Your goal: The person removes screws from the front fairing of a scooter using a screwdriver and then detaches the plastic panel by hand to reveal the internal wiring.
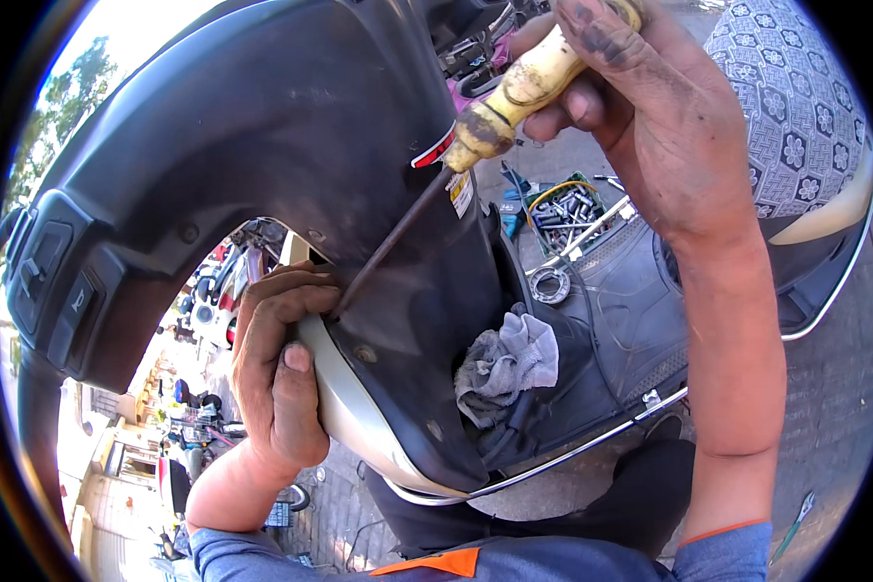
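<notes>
A worn yellow-handled screwdriver (526, 85) is gripped in my right hand (664, 126), its fingers wrapped about the grease-stained handle. The long dark shaft slants down to the left, and its tip meets the edge of the scooter's black inner panel (412, 233). Right beside that tip, my left hand (286, 364) is curled over the rim of the silver front panel (359, 412), with its thumb folded in. Whether those fingers pinch something small at the tip is hidden. Screws (364, 353) show along the black panel.
A grey rag (509, 364) lies at the footboard's front. Further back on the footboard (640, 291) sit a green tray of sockets and bolts (567, 209) and a metal ring (550, 285). The patterned seat (795, 107) is at right; a green-handled tool (793, 527) lies on the pavement.
</notes>
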The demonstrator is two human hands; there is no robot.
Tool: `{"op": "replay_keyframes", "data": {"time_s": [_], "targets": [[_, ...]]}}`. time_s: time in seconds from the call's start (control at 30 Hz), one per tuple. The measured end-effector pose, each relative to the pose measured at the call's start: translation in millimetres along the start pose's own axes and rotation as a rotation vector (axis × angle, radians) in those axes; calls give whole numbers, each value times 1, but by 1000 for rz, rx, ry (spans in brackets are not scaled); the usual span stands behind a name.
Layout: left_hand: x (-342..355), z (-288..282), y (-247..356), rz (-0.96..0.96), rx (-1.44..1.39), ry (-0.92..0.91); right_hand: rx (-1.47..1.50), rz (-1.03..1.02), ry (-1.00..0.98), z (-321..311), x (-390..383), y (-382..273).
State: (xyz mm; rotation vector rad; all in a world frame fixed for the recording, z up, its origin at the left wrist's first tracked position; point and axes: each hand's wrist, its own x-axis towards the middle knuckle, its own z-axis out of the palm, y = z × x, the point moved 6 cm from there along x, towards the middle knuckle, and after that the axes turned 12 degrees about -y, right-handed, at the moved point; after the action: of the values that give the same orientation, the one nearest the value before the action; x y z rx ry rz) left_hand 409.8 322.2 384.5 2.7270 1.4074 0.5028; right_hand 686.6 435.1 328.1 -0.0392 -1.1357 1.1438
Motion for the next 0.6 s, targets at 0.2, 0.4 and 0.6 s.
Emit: {"op": "replay_keyframes", "data": {"time_s": [0.2,0.4,0.6], "targets": [[-6,3,-12,-45,-165,10,122,77,-154,13,9,-12],[-13,5,-17,-102,-272,57,205,187,-135,-4,-4,20],[-16,2,-16,-181,-318,31,154,-81,-59,-37,-19,20]]}}
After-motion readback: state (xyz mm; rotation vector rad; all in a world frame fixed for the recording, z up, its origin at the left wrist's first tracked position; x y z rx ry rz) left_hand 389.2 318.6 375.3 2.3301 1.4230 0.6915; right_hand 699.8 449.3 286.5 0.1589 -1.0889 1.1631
